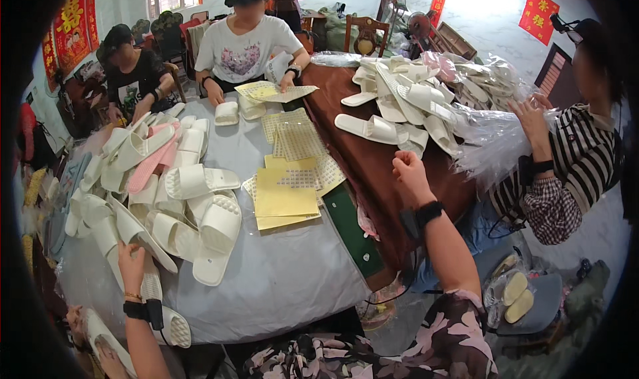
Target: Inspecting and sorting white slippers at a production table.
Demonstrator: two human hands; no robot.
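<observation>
My left hand (pixel 131 264) is at the near edge of a heap of white slippers, its fingers closed on the edge of a white slipper (pixel 108 244). Around it lie more white slippers (pixel 219 226), some upside down or on their sides, and a pink slipper (pixel 153 161) rests among them. My right hand (pixel 414 177) is raised over the brown tablecloth (pixel 363 173), fingers curled, with nothing visible in them. Just beyond it is a second pile of white slippers (pixel 393 103). Yellow and white sticker sheets (pixel 286 192) lie between the two piles.
Across the table a person in a white shirt (pixel 243 49) handles sticker sheets beside slippers. A person in stripes (pixel 559 159) at right handles clear plastic bags (pixel 486 129). Another person (pixel 130 79) sits far left. At lower left, someone else's hand (pixel 112 360) touches a slipper.
</observation>
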